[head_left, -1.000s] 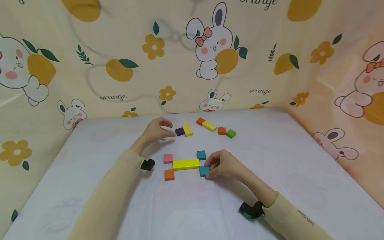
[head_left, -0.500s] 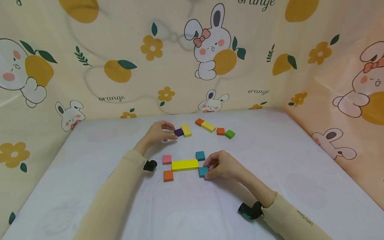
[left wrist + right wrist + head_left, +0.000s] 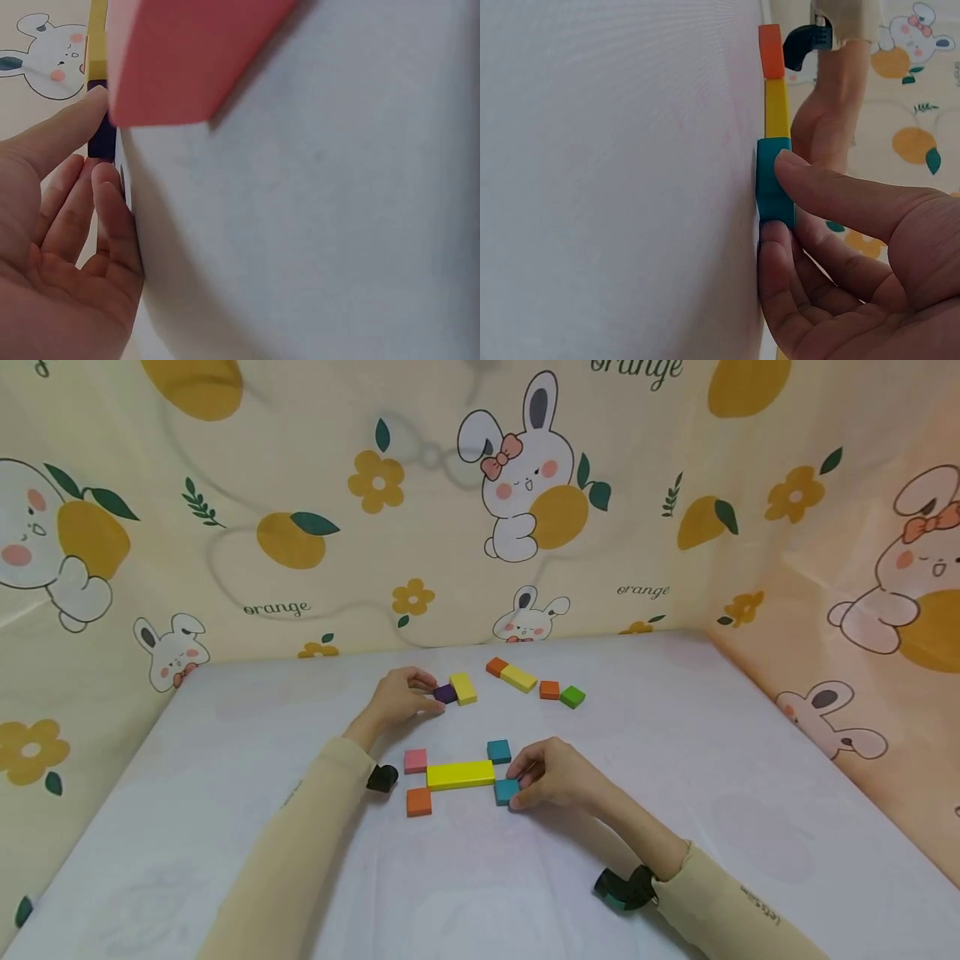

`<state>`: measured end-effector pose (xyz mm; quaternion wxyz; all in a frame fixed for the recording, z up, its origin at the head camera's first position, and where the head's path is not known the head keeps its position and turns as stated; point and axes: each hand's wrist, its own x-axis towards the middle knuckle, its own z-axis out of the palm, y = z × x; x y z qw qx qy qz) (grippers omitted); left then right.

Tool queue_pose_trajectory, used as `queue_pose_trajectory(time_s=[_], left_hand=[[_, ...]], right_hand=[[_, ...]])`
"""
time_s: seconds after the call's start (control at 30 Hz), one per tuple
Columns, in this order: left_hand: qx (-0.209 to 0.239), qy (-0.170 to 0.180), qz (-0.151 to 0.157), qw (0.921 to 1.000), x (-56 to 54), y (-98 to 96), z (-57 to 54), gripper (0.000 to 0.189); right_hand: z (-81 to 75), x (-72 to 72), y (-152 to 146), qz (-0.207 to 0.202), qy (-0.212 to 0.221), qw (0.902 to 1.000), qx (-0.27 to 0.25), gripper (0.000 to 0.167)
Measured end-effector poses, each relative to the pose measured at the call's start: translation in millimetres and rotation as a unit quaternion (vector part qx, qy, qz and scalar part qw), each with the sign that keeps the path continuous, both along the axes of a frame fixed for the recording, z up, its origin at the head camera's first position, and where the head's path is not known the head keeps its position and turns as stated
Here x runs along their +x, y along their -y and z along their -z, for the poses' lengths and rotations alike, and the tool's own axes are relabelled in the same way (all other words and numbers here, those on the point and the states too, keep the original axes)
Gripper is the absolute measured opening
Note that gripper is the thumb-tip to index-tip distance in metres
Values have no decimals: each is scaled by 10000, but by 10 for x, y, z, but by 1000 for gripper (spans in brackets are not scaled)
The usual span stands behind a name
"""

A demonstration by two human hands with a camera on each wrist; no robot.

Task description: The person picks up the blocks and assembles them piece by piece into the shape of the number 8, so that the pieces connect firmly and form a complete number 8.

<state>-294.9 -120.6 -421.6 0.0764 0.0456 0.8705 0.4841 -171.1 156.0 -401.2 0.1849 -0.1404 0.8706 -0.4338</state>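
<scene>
My left hand point(image 3: 401, 697) reaches the far blocks and pinches a small purple block point(image 3: 446, 694). In the left wrist view the thumb lies on that block's near side and fingertips meet its other end. A yellow block point(image 3: 463, 688) touches the purple one. My right hand point(image 3: 558, 774) pinches a blue block point(image 3: 775, 182) between thumb and fingers, at the near right corner of a long yellow block point(image 3: 461, 775). Around that bar's other corners lie a second blue block point(image 3: 498, 752), a pink block point(image 3: 416, 761) and an orange block point(image 3: 419, 802).
Further back, an orange block point(image 3: 497, 667) touches a yellow block point(image 3: 518, 677). To their right an orange block point(image 3: 550, 690) sits beside a green block point(image 3: 573, 697). A white cloth point(image 3: 465, 893) covers the table, with a patterned curtain point(image 3: 420, 543) behind.
My left hand has moved right and slightly nearer, its fingers closing around the purple block. The right hand stays at the blue block. The head view has shifted slightly.
</scene>
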Motion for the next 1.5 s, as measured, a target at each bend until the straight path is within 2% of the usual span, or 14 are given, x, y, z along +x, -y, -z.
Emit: queue_pose_trajectory(time_s=[0.17, 0.83, 1.27, 1.5], left_hand=[[-81, -43, -27, 10000, -5, -10, 5, 42], [-417, -197, -50, 9989, 32, -80, -96, 43], [-279, -197, -44, 9994, 0, -42, -29, 40], [-196, -279, -87, 9994, 37, -20, -60, 37]], right_hand=[[3, 2, 8, -15, -7, 10000, -21, 26], [23, 5, 2, 18, -12, 10000, -2, 27], [10, 3, 11, -57, -27, 10000, -69, 26], [11, 4, 2, -31, -15, 10000, -30, 26]])
